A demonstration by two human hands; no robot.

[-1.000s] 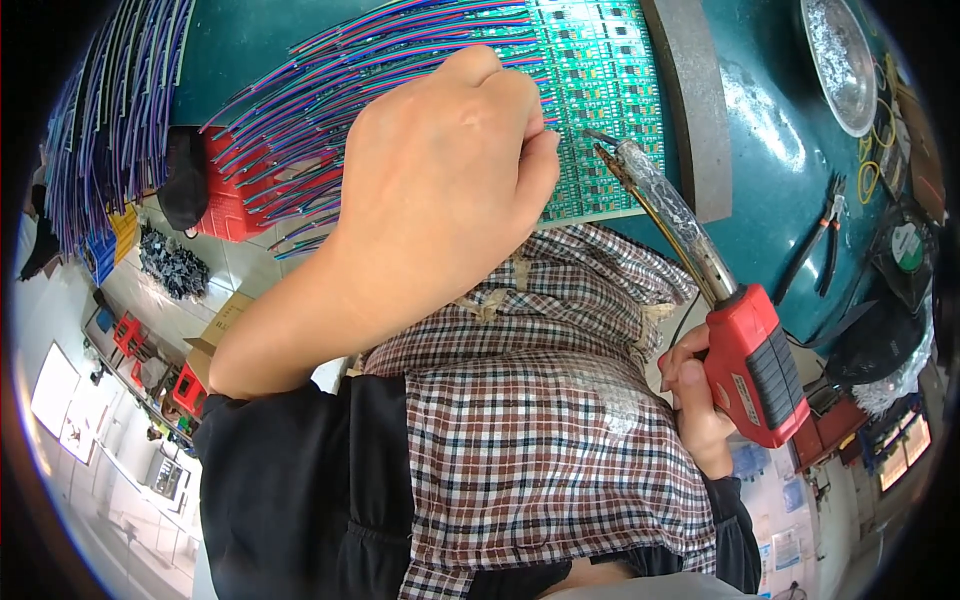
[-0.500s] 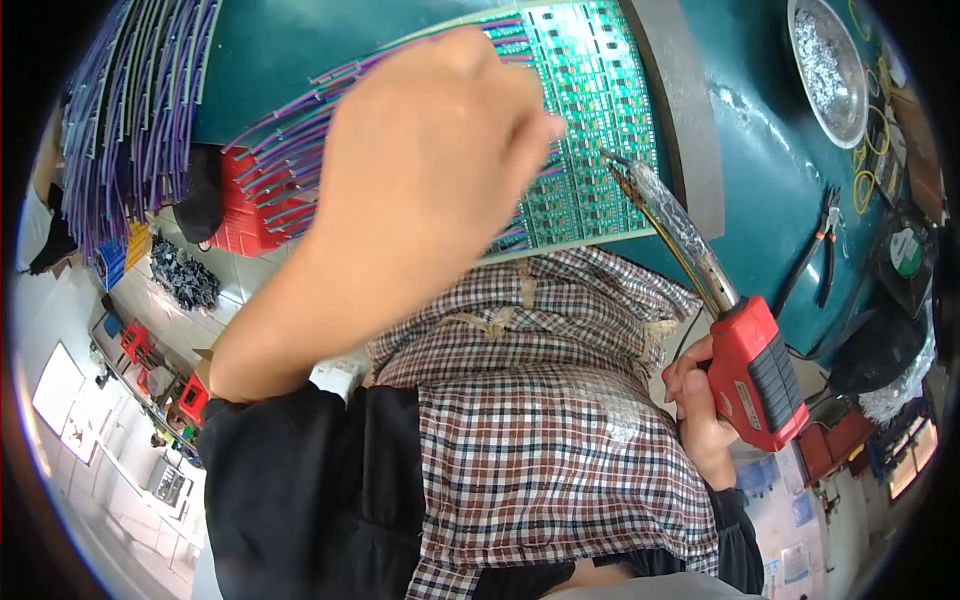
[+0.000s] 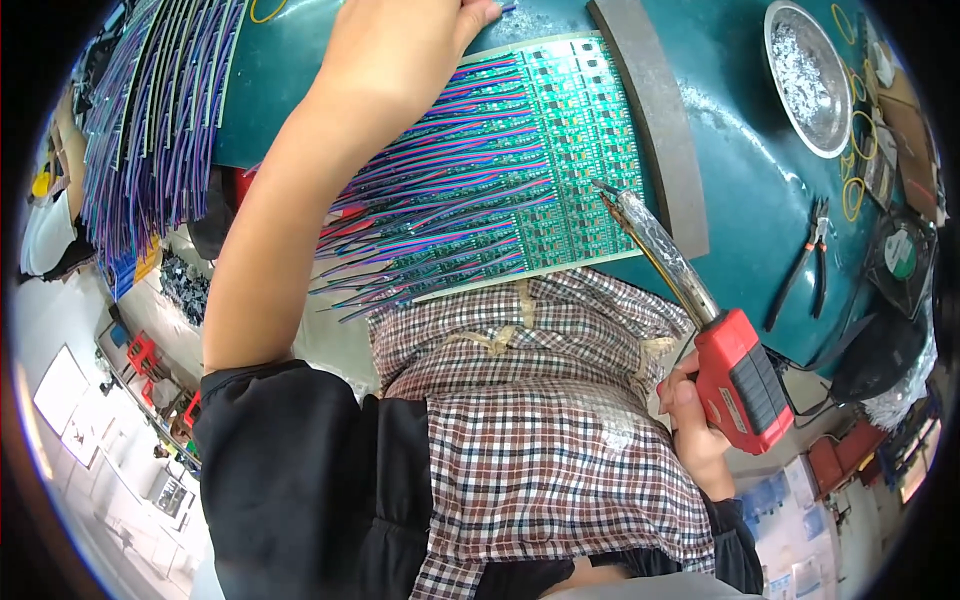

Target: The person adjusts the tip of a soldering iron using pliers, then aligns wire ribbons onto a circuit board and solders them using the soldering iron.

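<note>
My right hand [image 3: 695,420] grips a red soldering gun [image 3: 735,375] by its handle. Its long metal barrel slants up and left, so the tip is over a panel of green circuit boards [image 3: 585,150]. Rows of purple, blue and red wires [image 3: 430,215] fan out leftward from the panel. At the top edge, past the panel, my left hand [image 3: 420,40] is partly cut off by the picture. Its visible fingers look curled, with a small purple wire end [image 3: 508,8] beside the fingertips. My left forearm crosses above part of the wires.
A dark grey bar [image 3: 660,130] stands along the panel's right side. Farther right on the green table are a metal bowl [image 3: 775,95] of silvery bits, pliers [image 3: 800,265] and yellow rings [image 3: 853,198]. More wired boards [image 3: 160,120] hang at the far left.
My left hand has moved up and away from over the boards to the top edge, uncovering the wires. The soldering gun stays in my right hand, shifted only slightly in view.
</note>
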